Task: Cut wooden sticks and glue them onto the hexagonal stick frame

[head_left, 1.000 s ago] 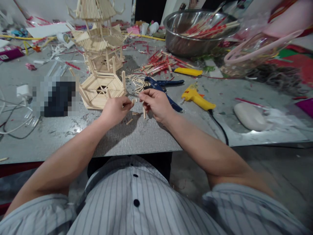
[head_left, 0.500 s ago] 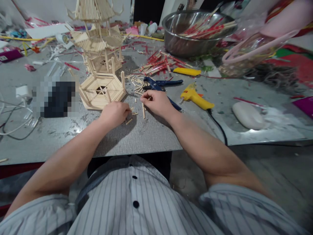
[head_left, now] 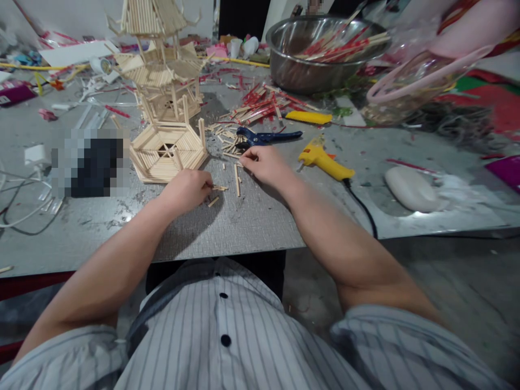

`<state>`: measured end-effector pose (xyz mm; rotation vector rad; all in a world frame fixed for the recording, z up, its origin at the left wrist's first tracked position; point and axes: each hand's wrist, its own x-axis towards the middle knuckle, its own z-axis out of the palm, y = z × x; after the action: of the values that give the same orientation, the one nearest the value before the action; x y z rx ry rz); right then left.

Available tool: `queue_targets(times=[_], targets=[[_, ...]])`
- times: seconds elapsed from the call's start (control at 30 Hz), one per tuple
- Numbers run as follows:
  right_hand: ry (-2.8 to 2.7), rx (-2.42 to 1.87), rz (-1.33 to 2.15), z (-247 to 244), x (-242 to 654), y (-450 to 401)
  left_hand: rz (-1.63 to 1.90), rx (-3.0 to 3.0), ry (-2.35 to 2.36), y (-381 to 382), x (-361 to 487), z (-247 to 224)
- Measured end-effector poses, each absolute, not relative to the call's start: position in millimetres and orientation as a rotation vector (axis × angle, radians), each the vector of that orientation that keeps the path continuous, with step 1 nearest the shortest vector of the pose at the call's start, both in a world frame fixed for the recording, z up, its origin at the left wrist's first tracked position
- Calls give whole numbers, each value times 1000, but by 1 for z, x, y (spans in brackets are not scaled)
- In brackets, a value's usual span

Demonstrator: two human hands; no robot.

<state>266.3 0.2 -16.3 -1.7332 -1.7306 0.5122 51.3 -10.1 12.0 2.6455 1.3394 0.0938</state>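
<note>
My left hand is closed over the table in front of the wooden model, thumb and fingertips pressed together. Short stick pieces lie at its fingertips; whether any is pinched I cannot tell. My right hand rests by the heap of cut sticks, with thumb and forefinger pinched together beside small pieces. What they hold is too small to make out. A longer stick lies between the hands. Just behind my right hand is a blue hand cutter. The hexagonal stick base stands before a tiered stick pagoda.
To the right lie a yellow glue gun with a black cord, a yellow-handled tool and a pale smooth object. Farther back are red-wrapped sticks and a steel basin. A white charger with cables lies left.
My right hand has shifted slightly right and away from me, towards the stick heap, and now hides the cutter's near handle. My left hand has stayed almost in place.
</note>
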Motion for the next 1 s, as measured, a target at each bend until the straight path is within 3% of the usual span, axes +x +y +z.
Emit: queue_targets(times=[1.0], targets=[[-1843,-1953,182,-11,280,3,414,2554,1474,-12,53,12]])
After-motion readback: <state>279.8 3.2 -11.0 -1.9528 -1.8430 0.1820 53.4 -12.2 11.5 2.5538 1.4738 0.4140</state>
